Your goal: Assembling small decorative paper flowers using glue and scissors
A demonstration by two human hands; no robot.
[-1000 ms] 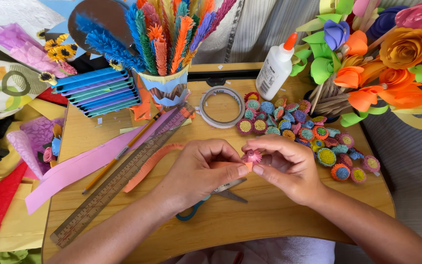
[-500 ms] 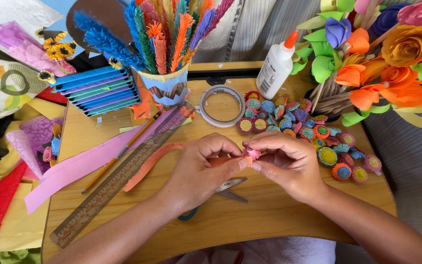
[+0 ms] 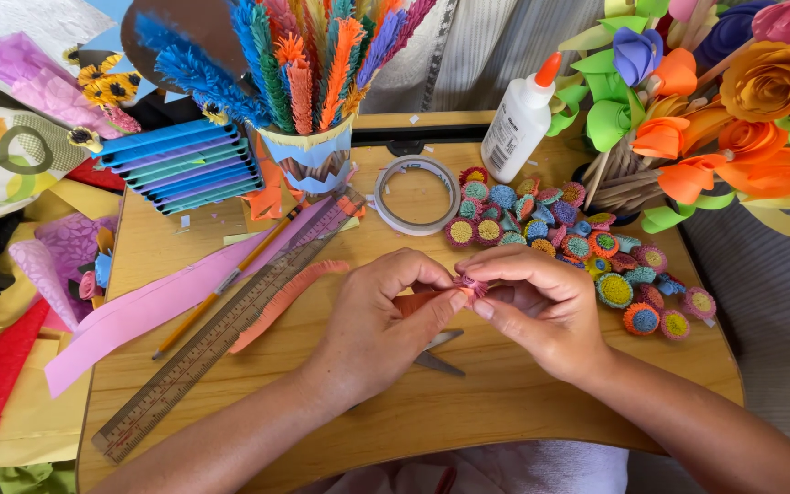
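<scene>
Both my left hand (image 3: 381, 316) and right hand (image 3: 532, 306) pinch a small pink fringed paper coil (image 3: 474, 288) between closed fingers just in front of the tape ring (image 3: 416, 194) on the table (image 3: 505, 402), mid-rolling; tightening it likely needs steady pressure.

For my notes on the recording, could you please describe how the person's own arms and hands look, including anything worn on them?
Both forearms are bare as far as the picture shows: no sleeves, watch or bracelets. The left hand and right hand wear no gloves, and no rings show on the fingers. The nails look short and unpainted.
</scene>
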